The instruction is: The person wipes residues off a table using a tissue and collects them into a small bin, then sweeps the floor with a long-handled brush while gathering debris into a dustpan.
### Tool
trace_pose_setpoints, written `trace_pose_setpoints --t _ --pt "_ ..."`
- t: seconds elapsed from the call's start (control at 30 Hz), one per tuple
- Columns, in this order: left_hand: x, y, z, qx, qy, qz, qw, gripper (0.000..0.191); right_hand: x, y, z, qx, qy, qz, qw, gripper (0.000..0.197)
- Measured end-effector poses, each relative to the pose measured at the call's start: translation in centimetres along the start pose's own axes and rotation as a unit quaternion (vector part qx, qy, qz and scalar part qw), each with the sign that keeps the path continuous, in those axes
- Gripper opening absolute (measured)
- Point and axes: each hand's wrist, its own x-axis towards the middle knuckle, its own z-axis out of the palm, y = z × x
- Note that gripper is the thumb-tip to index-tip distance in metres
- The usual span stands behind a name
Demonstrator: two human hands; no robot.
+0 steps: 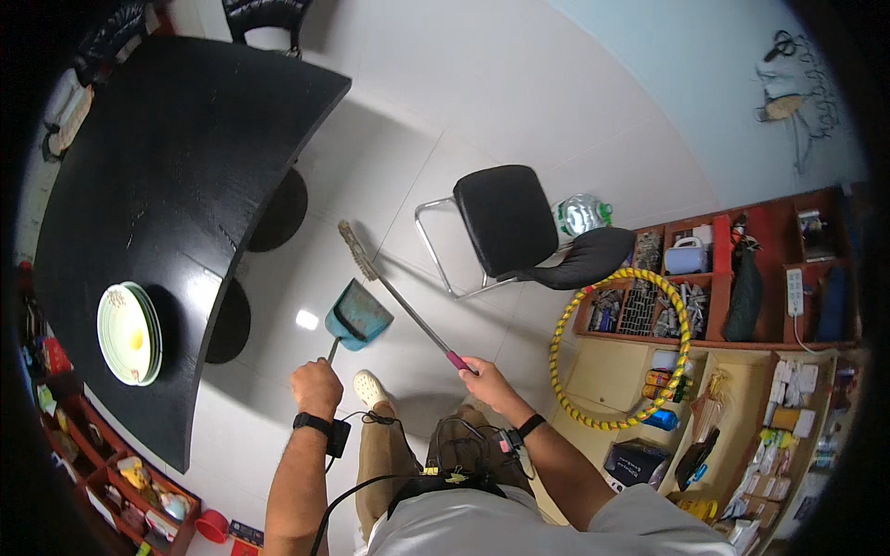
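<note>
My left hand [317, 386] is closed around the handle of a teal dustpan [361, 316], whose pan is down near the white tiled floor [410, 167]. In my right hand [487, 382] I grip the purple end of a broom's long handle [424, 323]. The broom head [357, 251], with worn light bristles, is beyond the dustpan and apart from it. From this height I cannot tell whether the bristles touch the floor. Each wrist wears a black strap with a small device.
At left stands a black table [174, 160] bearing stacked plates [129, 333], with round black stools [278, 208] under its edge. Ahead right are a black chair [506, 219] and a large water bottle [584, 213]. A yellow hula hoop [558, 354] leans by filled shelves [758, 333].
</note>
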Motion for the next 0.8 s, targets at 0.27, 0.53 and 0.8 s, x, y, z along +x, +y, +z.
trace_pose_setpoints --t 0.27,0.53,0.8 --pt "-0.2 0.9 -0.3 0.051 0.0 0.026 0.998 0.018 -1.0 -2.5 -3.9 0.219 -0.045 0.012 0.975 0.039" --pt "0.4 0.3 0.2 0.046 0.006 0.0 0.999 0.023 0.7 -2.7 -4.4 0.234 -0.081 0.03 0.968 0.044" --pt "-0.2 -0.5 2.0 0.038 0.053 -0.015 0.998 0.019 1.3 -2.1 -6.9 0.232 -0.088 0.043 0.968 0.037"
